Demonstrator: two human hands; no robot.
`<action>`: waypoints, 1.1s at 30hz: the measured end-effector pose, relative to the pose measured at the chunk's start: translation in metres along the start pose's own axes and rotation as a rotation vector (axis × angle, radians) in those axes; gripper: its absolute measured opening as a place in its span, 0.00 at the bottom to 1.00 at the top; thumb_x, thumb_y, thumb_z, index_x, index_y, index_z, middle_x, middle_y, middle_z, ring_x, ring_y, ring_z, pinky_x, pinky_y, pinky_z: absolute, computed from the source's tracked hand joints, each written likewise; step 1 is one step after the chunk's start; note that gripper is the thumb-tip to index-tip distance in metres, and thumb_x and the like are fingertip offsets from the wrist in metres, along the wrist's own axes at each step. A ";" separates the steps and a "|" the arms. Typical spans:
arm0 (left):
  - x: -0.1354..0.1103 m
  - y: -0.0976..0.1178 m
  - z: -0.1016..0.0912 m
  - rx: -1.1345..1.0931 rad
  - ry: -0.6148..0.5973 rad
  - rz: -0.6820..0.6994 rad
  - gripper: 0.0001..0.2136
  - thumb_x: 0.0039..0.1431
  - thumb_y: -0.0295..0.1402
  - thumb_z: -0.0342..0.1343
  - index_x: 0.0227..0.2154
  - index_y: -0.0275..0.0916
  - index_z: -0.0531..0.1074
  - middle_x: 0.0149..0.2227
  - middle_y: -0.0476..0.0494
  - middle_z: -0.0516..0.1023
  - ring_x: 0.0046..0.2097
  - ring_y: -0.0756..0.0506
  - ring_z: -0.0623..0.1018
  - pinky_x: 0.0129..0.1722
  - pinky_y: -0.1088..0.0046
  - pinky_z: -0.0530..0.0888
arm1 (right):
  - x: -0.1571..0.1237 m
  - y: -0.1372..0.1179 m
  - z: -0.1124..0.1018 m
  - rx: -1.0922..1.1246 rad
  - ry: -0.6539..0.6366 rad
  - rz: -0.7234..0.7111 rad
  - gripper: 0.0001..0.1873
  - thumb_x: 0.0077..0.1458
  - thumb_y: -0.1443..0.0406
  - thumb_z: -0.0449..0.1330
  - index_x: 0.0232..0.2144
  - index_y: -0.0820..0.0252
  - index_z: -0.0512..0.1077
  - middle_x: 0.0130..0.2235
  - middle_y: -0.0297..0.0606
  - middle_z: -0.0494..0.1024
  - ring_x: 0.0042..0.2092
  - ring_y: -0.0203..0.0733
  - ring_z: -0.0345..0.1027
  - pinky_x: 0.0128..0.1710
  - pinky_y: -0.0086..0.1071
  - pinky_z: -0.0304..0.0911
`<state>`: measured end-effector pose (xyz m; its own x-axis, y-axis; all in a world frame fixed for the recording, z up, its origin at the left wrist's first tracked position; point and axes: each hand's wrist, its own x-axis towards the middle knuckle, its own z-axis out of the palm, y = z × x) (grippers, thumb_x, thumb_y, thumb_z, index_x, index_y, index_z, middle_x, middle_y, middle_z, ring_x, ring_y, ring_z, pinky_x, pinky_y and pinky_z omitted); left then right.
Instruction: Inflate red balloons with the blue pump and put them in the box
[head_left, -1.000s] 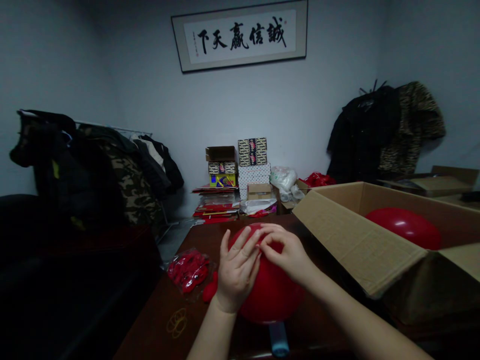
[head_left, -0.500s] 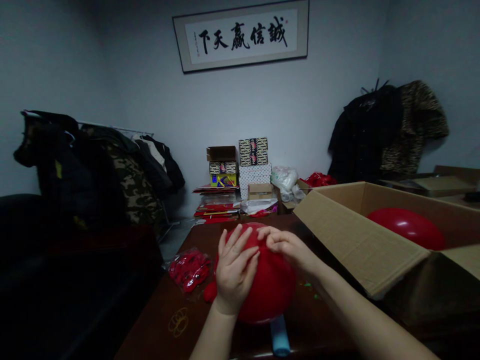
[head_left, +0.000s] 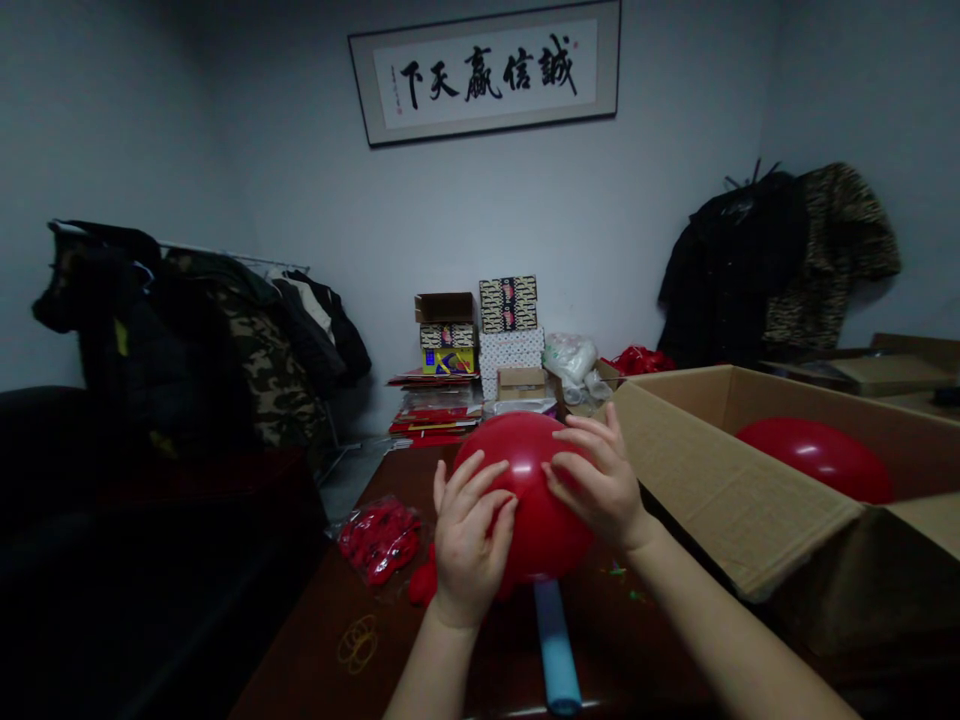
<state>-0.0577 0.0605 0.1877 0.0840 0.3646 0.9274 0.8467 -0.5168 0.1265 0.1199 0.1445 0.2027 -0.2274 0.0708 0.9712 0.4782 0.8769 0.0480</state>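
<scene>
Pose of the two bare hands at a round, glossy red rubber balloon, which stands in front of the wearer, between the hands and above the dark brown polished wooden table; whether it touches the table cannot be told. The left hand is raised on a steep forearm at the balloon's left side, back of the hand toward the camera; its thumb and forefinger meet at the tips, pinching the balloon at its near face, though the exact part gripped is hidden, while the remaining fingers fan upward, slightly bent. The right hand, its forearm slanting in from the lower right, is held at the balloon's upper right; its fingers are spread and curved, thumb apart from forefinger, the tips overlapping the balloon in view, so that contact is uncertain. Below the balloon, a light-blue cylindrical tube lies on the table, pointing toward the wearer. To the right, an open brown cardboard box contains a second shiny red balloon.
</scene>
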 end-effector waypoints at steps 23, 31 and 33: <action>0.007 0.011 -0.001 0.047 -0.069 0.020 0.06 0.54 0.26 0.52 0.30 0.42 0.73 0.45 0.44 0.76 0.56 0.41 0.65 0.59 0.46 0.47 | 0.000 -0.032 0.020 0.783 0.016 0.919 0.13 0.51 0.55 0.58 0.24 0.58 0.74 0.35 0.37 0.75 0.40 0.42 0.67 0.44 0.37 0.60; 0.006 0.010 0.001 0.062 -0.078 0.017 0.06 0.54 0.27 0.52 0.30 0.42 0.73 0.46 0.44 0.75 0.56 0.40 0.65 0.58 0.45 0.48 | 0.000 -0.029 0.018 0.820 0.026 0.879 0.12 0.48 0.55 0.61 0.24 0.57 0.73 0.41 0.39 0.75 0.46 0.45 0.67 0.50 0.40 0.58; 0.006 0.010 0.001 0.064 -0.074 0.018 0.06 0.54 0.27 0.52 0.30 0.42 0.73 0.46 0.44 0.75 0.57 0.40 0.65 0.58 0.45 0.48 | -0.001 -0.028 0.018 0.805 0.043 0.887 0.13 0.49 0.55 0.60 0.22 0.57 0.72 0.41 0.39 0.75 0.46 0.45 0.67 0.50 0.41 0.57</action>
<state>-0.0478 0.0581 0.1943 0.1364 0.4128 0.9005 0.8762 -0.4745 0.0848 0.0917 0.1283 0.1967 -0.0513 0.7983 0.6001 -0.2171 0.5776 -0.7869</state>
